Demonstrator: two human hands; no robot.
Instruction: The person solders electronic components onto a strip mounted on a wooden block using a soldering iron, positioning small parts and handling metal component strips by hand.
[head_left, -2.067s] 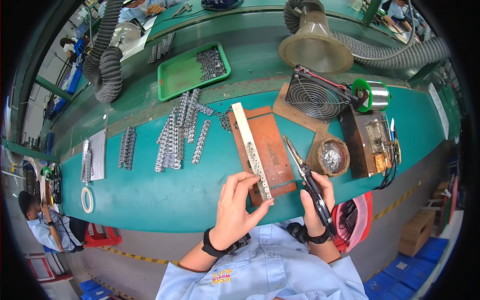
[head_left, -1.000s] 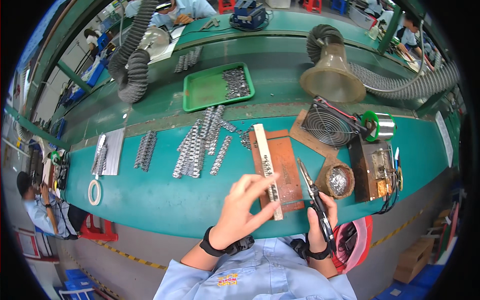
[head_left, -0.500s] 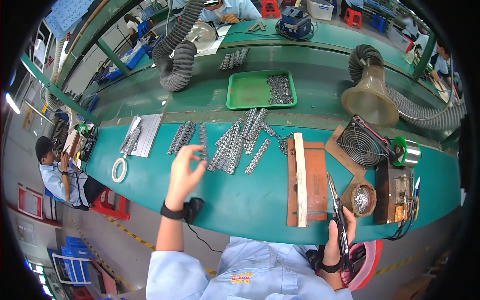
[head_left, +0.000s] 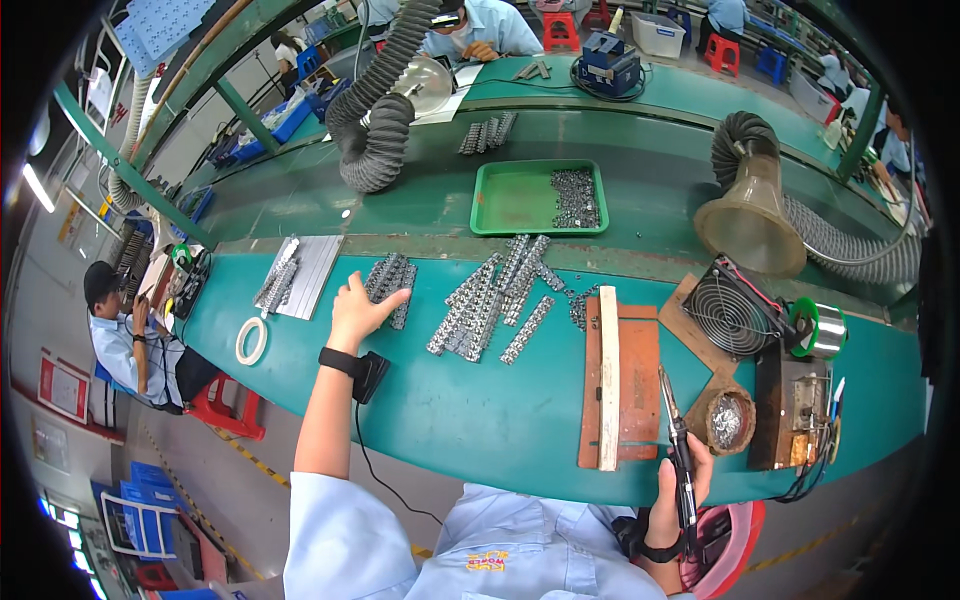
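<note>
The left hand (head_left: 358, 312) reaches far out to the person's left, fingers (head_left: 392, 297) spread loose and resting on a small stack of metal strips (head_left: 390, 275); nothing is gripped yet, the palm lying flat on the tabletop (head_left: 470, 400) beside it. The stack sits just left of a larger fan of strips (head_left: 490, 295), laid in rows, probably so each can be taken one at a time. The right hand (head_left: 675, 490) is clenched around a soldering iron (head_left: 672, 425), tip pointing up and away over the tabletop edge, seemingly parked clear of the work. Just beside the tip sits a wire-wool cleaner (head_left: 727, 420), handy for wiping. A white bar (head_left: 608, 375) lies along a wooden jig (head_left: 620, 390). A fan (head_left: 730, 315) and extractor hose (head_left: 760, 205) stand behind, likely drawing fumes away.
</note>
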